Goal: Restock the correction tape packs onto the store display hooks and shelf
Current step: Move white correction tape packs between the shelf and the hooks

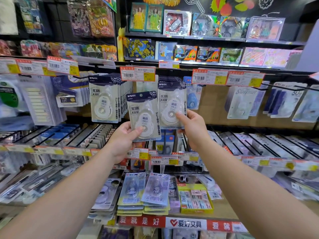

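- The left hand (123, 141) gripped a loose correction tape pack (144, 116) by its lower left corner, thumb pressed across the clear blister and fingers curled behind the card.
- That pack stood upright and slightly tilted in front of the display, below the price tag (137, 73) and between two hanging rows of the same product.
- The right hand (191, 128) pinched the bottom edge of the front pack in the right-hand row (171, 104), thumb on the blister face, steadying it on its hook.
- The left-hand row (103, 99) hung full on its own hook, well stocked and untouched by either hand.
- The hook carrying the right-hand row was mostly hidden behind the price tag, so its tip could not be made out.
- The step in hand appeared to be hanging the loose pack onto the hook in front of the steadied row.
- Doing it well would likely call for raising the pack until its punched hole (141, 95) met the hook tip, then sliding it straight back.
- Keeping the card square to the hook should stop the hole from tearing or the pack from hanging crooked.
- The right hand could usefully press the row back to open room at the hook's front.
- The tag hanging over the hook might catch the card's top edge, so a low approach seemed wise.
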`<state>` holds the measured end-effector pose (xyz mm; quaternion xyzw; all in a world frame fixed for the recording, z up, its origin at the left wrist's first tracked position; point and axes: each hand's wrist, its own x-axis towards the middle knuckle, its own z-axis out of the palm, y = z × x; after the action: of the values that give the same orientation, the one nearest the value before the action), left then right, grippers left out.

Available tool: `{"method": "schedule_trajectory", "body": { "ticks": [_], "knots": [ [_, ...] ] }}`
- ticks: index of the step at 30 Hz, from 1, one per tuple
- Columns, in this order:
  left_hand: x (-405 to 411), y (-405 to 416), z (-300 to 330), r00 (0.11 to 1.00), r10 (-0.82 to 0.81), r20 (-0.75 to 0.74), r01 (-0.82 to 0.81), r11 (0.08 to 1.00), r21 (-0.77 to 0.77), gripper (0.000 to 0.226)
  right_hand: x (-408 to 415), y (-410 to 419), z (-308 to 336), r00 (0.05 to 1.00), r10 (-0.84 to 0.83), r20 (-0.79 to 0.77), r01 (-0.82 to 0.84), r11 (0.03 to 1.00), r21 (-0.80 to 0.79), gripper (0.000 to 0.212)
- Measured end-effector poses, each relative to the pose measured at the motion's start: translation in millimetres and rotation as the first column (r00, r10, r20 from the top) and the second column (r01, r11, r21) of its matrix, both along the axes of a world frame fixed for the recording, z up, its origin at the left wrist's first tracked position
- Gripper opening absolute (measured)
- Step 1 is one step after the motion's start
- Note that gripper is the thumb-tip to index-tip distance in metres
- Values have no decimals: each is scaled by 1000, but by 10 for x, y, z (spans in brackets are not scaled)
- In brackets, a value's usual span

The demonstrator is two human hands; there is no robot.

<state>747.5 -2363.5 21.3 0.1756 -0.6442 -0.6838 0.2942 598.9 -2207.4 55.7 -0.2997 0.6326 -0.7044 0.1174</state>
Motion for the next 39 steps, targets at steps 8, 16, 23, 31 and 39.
{"method": "schedule_trajectory", "body": {
  "ticks": [8,16,23,31,39],
  "knots": [
    [53,-8,-10,1000,5,7,-5,1000,-18,22,-80,-37,-58,998,16,-66,-9,995,97,19],
    [30,-50,-48,997,43,64,-40,998,-54,28,-289,-214,-47,962,-23,-272,134,907,399,41],
    [-59,-71,-98,992,77,101,-72,996,-57,20,-477,-375,-74,965,-6,-262,138,862,489,59],
    [-190,-69,-134,992,66,107,-59,996,-64,25,-638,-500,-73,975,-5,-223,115,869,481,55],
    [-257,-69,-153,995,52,87,-46,997,-65,34,-655,-517,-64,990,-127,-60,140,876,462,70]
  ]
}}
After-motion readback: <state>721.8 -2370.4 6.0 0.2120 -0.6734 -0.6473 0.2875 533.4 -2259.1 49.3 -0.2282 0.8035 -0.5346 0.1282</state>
